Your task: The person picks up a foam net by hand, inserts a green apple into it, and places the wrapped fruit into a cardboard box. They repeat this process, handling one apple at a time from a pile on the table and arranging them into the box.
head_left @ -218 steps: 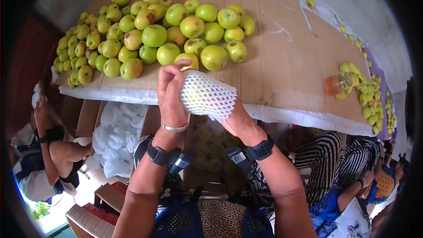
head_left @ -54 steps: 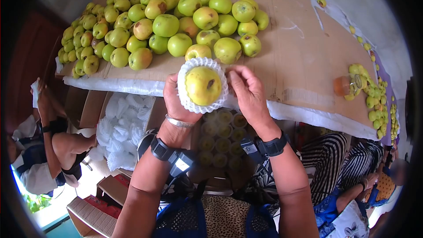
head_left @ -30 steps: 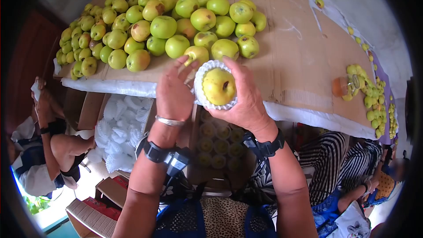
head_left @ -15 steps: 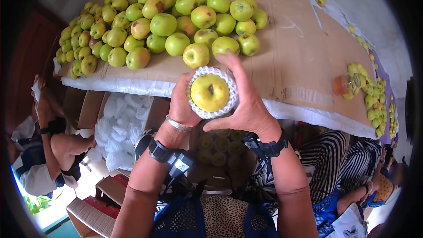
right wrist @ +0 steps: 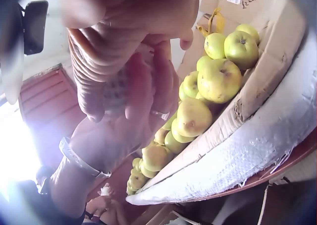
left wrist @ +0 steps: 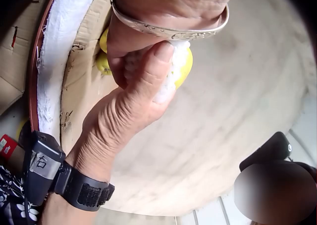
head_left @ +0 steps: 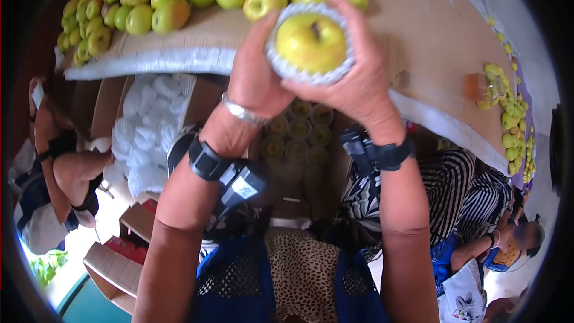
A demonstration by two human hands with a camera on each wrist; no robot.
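Here both hands are raised: the left hand [head_left: 256, 78] and right hand [head_left: 359, 87] each curl their grip around the foam-netted apple [head_left: 311, 42] between them.

A silver bangle [head_left: 242, 110] circles the left wrist, above a black strap with a camera unit [head_left: 230, 174]. The right wrist wears a matching black strap [head_left: 382, 152]. Below it, what looks like a blue apron [head_left: 239, 287] over leopard print.

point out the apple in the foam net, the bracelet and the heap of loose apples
apple [head_left: 311, 42], head view, on its bare yellow-green top.
foam net [head_left: 302, 74], head view, on its white lower rim.
bracelet [head_left: 242, 112], head view, on the silver band.
heap of loose apples [right wrist: 218, 79], right wrist view, on one large apple.
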